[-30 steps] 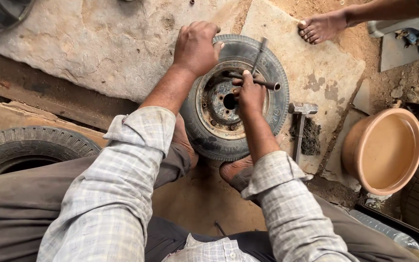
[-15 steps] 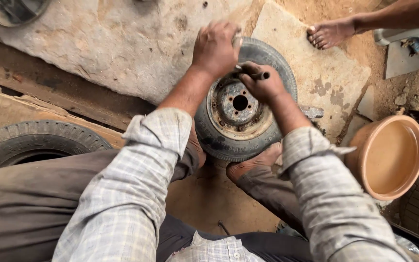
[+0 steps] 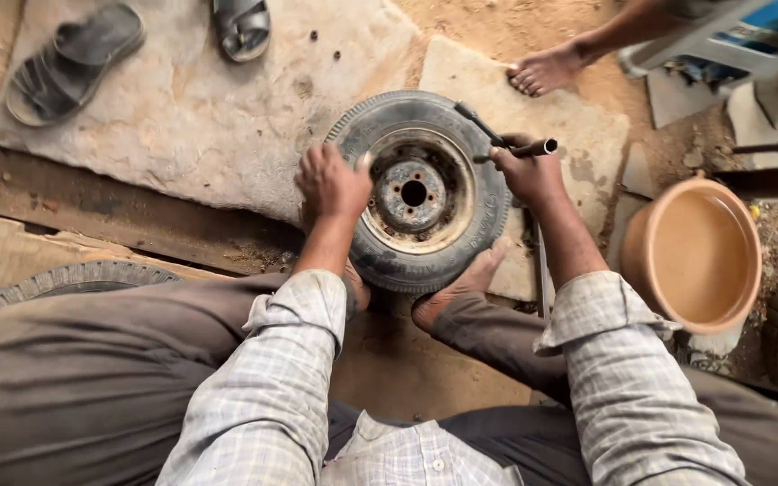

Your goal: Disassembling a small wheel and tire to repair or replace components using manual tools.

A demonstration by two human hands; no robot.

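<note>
Sandy ground, worn stone slabs.

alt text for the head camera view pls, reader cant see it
Seen from above, a person's left hand presses on a small tyre with a rusty rim lying on the ground, while the right hand grips a metal bar at the tyre's edge. Both bare feet brace the tyre; an orange basin sits to the right.
</note>
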